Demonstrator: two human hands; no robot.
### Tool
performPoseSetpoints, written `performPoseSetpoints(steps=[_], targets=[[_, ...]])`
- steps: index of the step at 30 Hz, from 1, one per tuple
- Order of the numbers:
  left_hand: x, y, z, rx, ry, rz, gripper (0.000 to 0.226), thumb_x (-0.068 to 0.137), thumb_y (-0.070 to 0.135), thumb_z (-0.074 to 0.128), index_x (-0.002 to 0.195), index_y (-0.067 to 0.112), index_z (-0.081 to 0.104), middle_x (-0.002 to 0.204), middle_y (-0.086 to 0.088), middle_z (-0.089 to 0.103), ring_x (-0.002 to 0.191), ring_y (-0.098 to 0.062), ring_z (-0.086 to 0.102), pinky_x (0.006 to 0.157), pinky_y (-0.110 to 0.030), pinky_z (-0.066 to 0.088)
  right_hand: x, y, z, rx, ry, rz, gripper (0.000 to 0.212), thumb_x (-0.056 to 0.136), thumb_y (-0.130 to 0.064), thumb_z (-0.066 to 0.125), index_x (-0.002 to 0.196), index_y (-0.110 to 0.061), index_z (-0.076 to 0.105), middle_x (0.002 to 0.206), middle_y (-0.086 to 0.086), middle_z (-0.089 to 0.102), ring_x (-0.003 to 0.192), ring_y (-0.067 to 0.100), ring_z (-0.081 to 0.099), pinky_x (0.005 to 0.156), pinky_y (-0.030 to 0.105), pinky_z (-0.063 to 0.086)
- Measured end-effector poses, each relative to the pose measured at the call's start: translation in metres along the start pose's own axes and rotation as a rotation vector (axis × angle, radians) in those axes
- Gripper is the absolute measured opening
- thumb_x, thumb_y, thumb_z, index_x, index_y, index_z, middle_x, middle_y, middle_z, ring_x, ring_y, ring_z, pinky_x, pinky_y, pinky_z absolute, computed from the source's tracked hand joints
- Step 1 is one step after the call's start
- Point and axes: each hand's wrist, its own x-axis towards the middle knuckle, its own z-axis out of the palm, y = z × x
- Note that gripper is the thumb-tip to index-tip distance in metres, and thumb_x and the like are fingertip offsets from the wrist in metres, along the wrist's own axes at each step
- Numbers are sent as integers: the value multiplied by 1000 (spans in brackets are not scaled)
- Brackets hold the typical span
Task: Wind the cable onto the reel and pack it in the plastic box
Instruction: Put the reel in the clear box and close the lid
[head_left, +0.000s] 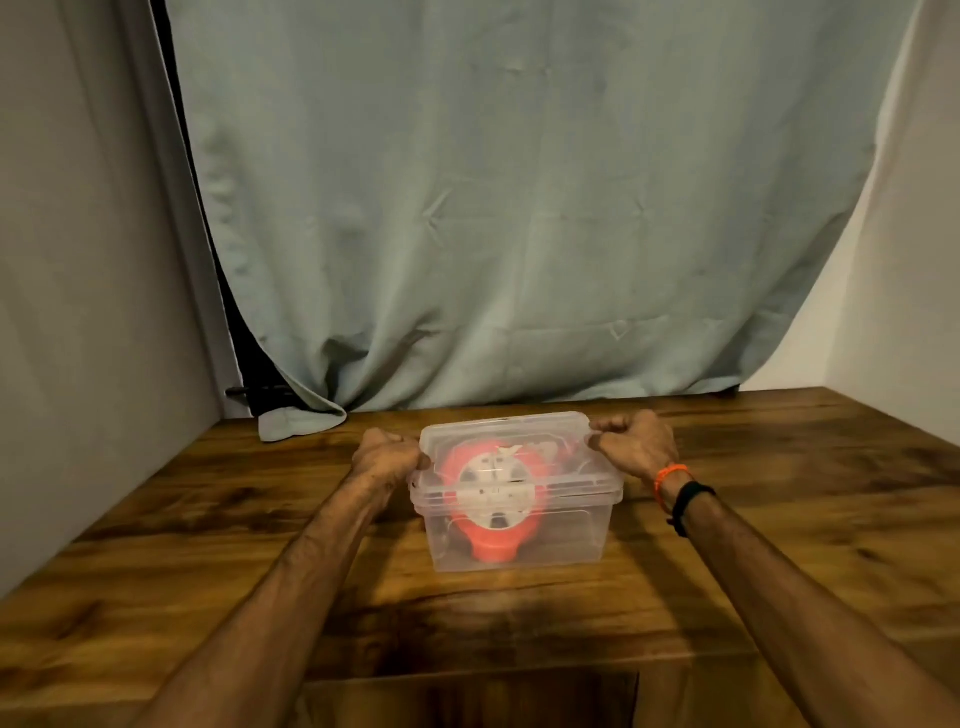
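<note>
A clear plastic box (566, 535) stands on the wooden table (208, 545) in the middle of the view, with its clear lid (550, 434) on top. Inside it I see an orange reel (493, 545) with a white hub, lying tilted, with orange cable wound around it. My left hand (387, 457) is closed on the left end of the lid. My right hand (636, 441) is closed on the right end of the lid, with an orange band and a black band on its wrist.
A pale blue-grey curtain (519, 208) hangs behind the table, its hem lying on the back left of the tabletop. Walls stand on the left and right. A dark recess (467, 701) cuts into the table's front edge.
</note>
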Motion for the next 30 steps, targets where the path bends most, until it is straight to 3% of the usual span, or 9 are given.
performPoseSetpoints(steps=[7, 11, 13, 15, 18, 24, 30], targets=[[0, -8, 1, 33, 16, 0, 36, 73, -5, 77, 107, 0, 67, 108, -19, 70, 103, -37, 68, 89, -51, 58, -3, 13, 8, 1, 10, 49, 22, 77, -20, 73, 99, -23, 75, 107, 1, 73, 101, 18, 65, 96, 27, 48], [4, -9, 4, 34, 65, 6, 34, 74, -3, 76, 107, 3, 66, 108, -17, 69, 101, -34, 67, 87, -50, 59, -1, 16, 9, 34, 30, 70, 7, 75, -20, 73, 79, -26, 73, 91, -4, 72, 93, 14, 64, 83, 19, 42], [6, -8, 9, 52, 73, 18, 30, 80, 1, 70, 109, 4, 64, 113, -16, 67, 102, -33, 66, 88, -50, 59, 3, 14, 8, 35, 2, 66, 4, 78, -25, 70, 76, -28, 70, 97, -3, 72, 97, 17, 64, 86, 22, 46], [4, -7, 14, 84, 85, 37, 26, 86, 9, 66, 110, 9, 59, 116, -13, 64, 104, -32, 64, 90, -49, 58, 5, 11, 10, 6, -60, 34, 16, 85, -31, 64, 98, -25, 72, 115, 2, 70, 109, 22, 61, 97, 29, 46], [2, -6, 23, 135, 74, 75, 31, 95, 20, 60, 123, 8, 57, 124, -15, 63, 110, -33, 62, 94, -47, 56, 9, 8, 15, -27, -169, 15, 39, 92, -34, 56, 129, -19, 59, 135, 5, 59, 123, 27, 54, 105, 33, 39], [6, -19, 30, 145, 33, 147, 39, 103, 25, 49, 138, 8, 53, 131, -15, 62, 108, -29, 63, 90, -40, 55, 12, 19, 22, -71, -230, -54, 47, 95, -30, 52, 141, -25, 46, 146, 0, 48, 132, 26, 47, 110, 35, 36], [6, -23, 31, 67, 30, 153, 35, 102, 20, 51, 134, 9, 56, 127, -12, 64, 95, -23, 61, 79, -32, 53, 13, 22, 24, 30, -246, -73, 49, 95, -23, 54, 142, -20, 44, 147, -2, 45, 133, 21, 45, 112, 32, 33]])
